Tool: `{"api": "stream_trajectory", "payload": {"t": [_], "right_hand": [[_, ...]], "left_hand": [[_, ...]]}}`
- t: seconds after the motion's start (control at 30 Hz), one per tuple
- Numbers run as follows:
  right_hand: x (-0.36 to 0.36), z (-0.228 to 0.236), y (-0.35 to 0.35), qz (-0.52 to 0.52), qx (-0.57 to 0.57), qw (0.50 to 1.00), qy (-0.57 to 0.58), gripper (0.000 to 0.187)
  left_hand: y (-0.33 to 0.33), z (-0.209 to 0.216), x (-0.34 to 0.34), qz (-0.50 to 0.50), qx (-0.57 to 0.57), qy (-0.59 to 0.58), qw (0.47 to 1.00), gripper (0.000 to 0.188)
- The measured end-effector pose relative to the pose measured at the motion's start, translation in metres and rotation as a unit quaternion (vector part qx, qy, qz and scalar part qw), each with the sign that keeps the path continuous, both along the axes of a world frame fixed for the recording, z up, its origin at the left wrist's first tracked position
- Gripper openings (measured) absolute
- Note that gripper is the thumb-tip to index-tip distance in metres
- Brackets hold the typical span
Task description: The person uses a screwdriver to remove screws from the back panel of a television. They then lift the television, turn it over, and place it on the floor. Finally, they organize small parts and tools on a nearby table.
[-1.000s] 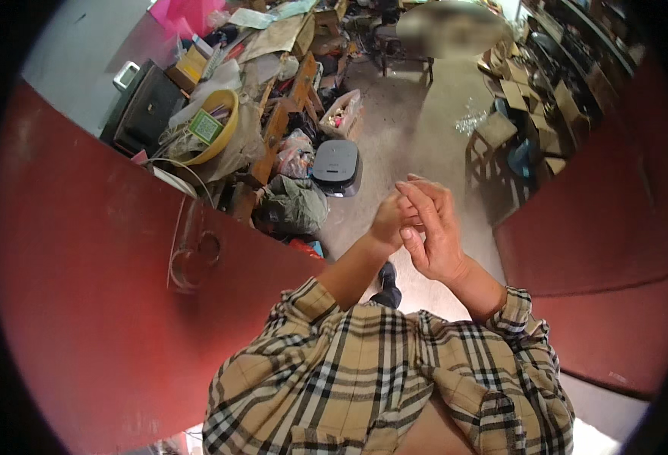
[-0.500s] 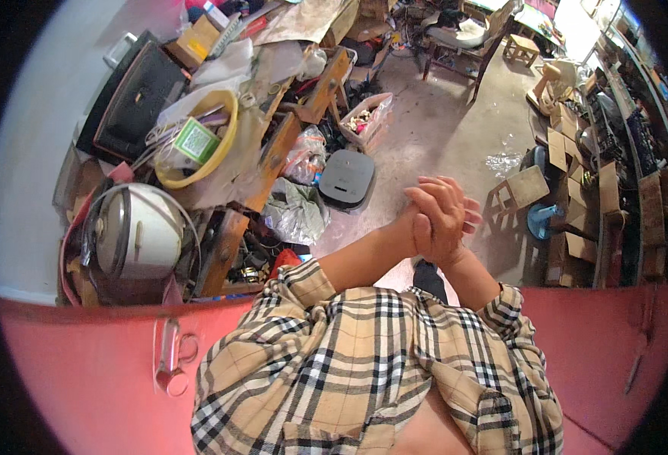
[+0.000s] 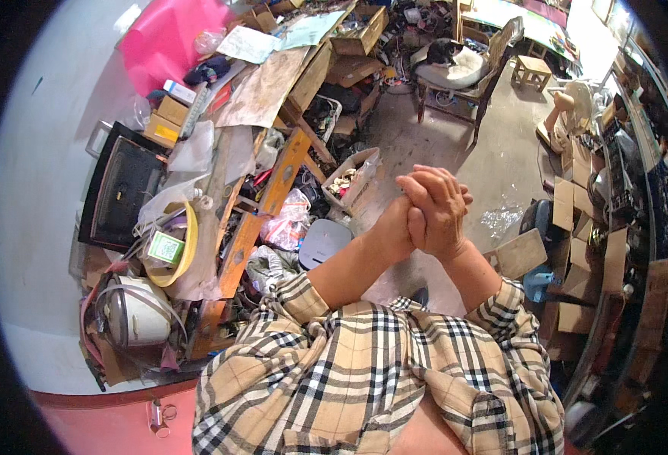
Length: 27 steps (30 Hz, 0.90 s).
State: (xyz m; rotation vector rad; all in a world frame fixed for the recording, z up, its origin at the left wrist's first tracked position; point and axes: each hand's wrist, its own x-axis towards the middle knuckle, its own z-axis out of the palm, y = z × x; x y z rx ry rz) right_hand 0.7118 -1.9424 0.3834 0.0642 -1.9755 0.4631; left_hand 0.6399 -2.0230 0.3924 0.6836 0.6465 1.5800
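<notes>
In front of my chest, both hands are clasped together with fingers interlaced. My right hand (image 3: 442, 220) lies uppermost, its fingers folded over the other hand. Mostly covered beneath it, my left hand (image 3: 396, 226) grips back, and its fingertips poke out at the far right side. No tool or object shows between the palms, though the space inside is hidden. Both forearms come out of the rolled cuffs of a plaid shirt (image 3: 364, 356). Behind the hands lies the concrete floor (image 3: 425, 280).
Along the left runs a cluttered wooden bench with a rice cooker (image 3: 138, 311), a yellow-rimmed basket (image 3: 190, 246) and a black tray-like panel (image 3: 125, 186). A grey flat-topped box (image 3: 325, 243) stands beside it. Ahead is a chair (image 3: 463, 76) with a cat; cardboard boxes (image 3: 577, 273) line the right.
The view has tipped up and shifted, bringing in more of the far bench and a pink sheet, and less of the pink surface below. My hands stay clasped.
</notes>
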Motion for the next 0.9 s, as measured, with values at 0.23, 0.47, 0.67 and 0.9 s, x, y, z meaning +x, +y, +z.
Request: {"api": "stream_trajectory", "payload": {"t": [0.23, 0.47, 0.67, 0.9], "right_hand": [[-0.051, 0.0, 0.12, -0.024, -0.028, 0.998, -0.041, 0.028], [-0.105, -0.013, 0.254, -0.118, -0.125, 0.97, -0.171, 0.019], [-0.158, 0.0, 0.367, -0.186, -0.03, 0.962, -0.199, 0.033], [-0.144, 0.002, 0.444, -0.236, -0.01, 0.957, -0.171, 0.045]], "left_hand": [[0.099, -0.026, -0.059, 0.057, -0.057, -0.219, 0.972, 0.043], [0.223, -0.013, -0.132, -0.014, -0.097, -0.131, 0.987, 0.059], [0.353, 0.002, -0.192, -0.024, -0.086, -0.17, 0.981, 0.069], [0.483, -0.005, -0.182, -0.15, -0.115, -0.245, 0.951, 0.066]]}}
